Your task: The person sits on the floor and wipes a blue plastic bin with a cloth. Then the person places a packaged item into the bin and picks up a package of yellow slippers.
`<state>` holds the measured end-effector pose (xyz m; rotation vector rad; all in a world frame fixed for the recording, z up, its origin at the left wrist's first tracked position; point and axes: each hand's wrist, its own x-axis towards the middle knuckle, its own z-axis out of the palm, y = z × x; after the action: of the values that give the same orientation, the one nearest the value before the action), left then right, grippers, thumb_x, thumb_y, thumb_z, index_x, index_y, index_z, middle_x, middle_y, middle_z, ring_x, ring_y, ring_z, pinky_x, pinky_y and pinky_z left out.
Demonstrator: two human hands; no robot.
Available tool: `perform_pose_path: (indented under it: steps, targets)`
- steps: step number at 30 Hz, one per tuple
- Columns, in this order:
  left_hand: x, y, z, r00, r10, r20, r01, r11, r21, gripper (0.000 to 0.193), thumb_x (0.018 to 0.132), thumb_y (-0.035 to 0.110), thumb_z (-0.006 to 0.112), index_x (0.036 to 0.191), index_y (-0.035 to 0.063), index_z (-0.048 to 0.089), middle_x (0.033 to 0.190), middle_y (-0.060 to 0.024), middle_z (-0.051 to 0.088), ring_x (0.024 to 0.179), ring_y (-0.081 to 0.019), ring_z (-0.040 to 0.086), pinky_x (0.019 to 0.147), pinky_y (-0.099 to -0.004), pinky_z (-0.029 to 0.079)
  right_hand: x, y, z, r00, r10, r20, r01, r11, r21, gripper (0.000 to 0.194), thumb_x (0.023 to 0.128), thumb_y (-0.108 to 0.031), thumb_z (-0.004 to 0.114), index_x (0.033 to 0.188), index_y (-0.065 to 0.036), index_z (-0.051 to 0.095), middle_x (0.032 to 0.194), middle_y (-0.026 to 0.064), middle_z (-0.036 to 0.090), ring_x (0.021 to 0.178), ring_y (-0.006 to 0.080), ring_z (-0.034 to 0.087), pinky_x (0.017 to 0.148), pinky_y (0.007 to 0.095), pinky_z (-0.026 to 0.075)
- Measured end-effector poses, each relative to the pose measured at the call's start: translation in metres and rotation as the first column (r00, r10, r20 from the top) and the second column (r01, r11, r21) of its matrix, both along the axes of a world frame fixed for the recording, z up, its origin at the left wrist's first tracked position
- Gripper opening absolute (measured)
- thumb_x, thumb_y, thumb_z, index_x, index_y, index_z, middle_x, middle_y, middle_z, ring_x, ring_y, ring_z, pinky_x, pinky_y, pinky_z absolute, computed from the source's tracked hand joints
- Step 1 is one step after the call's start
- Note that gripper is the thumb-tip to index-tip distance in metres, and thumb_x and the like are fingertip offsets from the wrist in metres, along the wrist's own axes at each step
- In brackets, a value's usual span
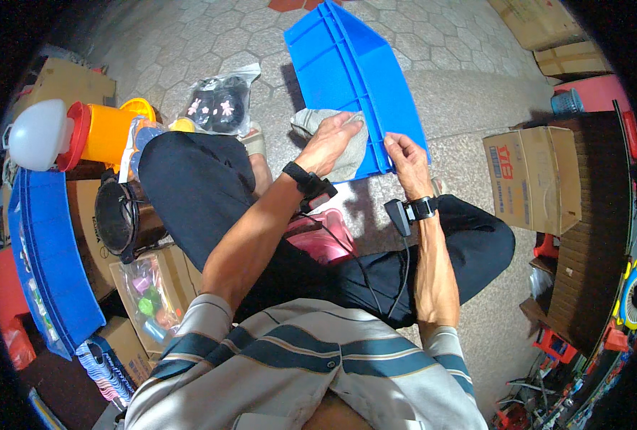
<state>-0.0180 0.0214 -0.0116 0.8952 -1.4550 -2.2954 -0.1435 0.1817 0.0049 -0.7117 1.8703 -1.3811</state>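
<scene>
A blue plastic bin [329, 64] is tilted up in front of me, its ribbed outer side towards me and part of its inside showing at the right. My left hand [332, 137] presses a grey cloth [351, 158] against the near part of the bin. The thumb and fingers of my right hand [407, 156] pinch the bin's near right edge. Beneath my hands, between my legs, a pink plastic basin [332, 231] is partly hidden by my left forearm and trousers. A device is strapped to each wrist, with a cable running from it.
Bagged black shoes with pink figures [224, 107] lie on the tiles, left of the bin. Further left are an orange container [106, 134], a dark pot [117, 212], another blue bin [55, 258] and bagged toys [149, 295]. An open cardboard box [533, 177] stands at the right.
</scene>
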Motion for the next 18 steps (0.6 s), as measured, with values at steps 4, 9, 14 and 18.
perform_pose_path:
  steps: [4,9,14,18]
  targets:
    - [0.007,0.007,0.0,1.0,0.0,0.018,0.0,1.0,-0.007,0.062,0.098,0.023,0.064,0.146,-0.0087,0.042,0.146,-0.0195,0.05,0.139,-0.027,0.042,0.116,-0.0356,0.031,-0.001,0.006,0.003,0.997,0.064,-0.049,-0.06,0.995,0.083,0.034,0.102,-0.034,0.062,0.111,-0.002,0.071,0.094,-0.007,0.062,0.081,0.004,0.051,0.072,0.0221,0.042]
    - [0.005,0.012,-0.008,0.998,0.025,0.052,-0.029,0.997,0.07,0.063,0.098,0.023,0.063,0.147,-0.0091,0.041,0.148,-0.0213,0.049,0.142,-0.029,0.039,0.117,-0.0372,0.029,0.0,0.022,0.006,0.894,0.261,-0.366,-0.167,0.949,0.267,0.048,0.086,-0.033,0.078,0.115,0.003,0.066,0.087,0.0187,0.07,0.077,0.0233,0.066,0.069,0.0391,0.05]
    - [0.001,0.008,-0.021,1.0,-0.002,-0.01,0.003,0.994,0.111,0.055,0.097,0.021,0.065,0.141,-0.007,0.047,0.134,-0.0175,0.058,0.126,-0.024,0.052,0.105,-0.0346,0.04,-0.004,0.021,0.001,0.922,0.246,-0.298,-0.182,0.957,0.227,0.036,0.091,-0.026,0.074,0.111,0.002,0.065,0.083,0.0122,0.065,0.076,0.0182,0.059,0.069,0.0366,0.048]
    - [0.01,0.009,-0.006,0.999,0.021,0.039,-0.024,0.996,0.091,0.038,0.095,0.018,0.066,0.125,-0.0034,0.058,0.107,-0.0085,0.067,0.094,-0.016,0.063,0.079,-0.0303,0.049,0.0,0.014,-0.005,0.91,0.227,-0.346,-0.158,0.963,0.218,0.034,0.093,-0.026,0.072,0.11,0.003,0.065,0.083,0.0088,0.065,0.077,0.0149,0.056,0.07,0.0347,0.047]
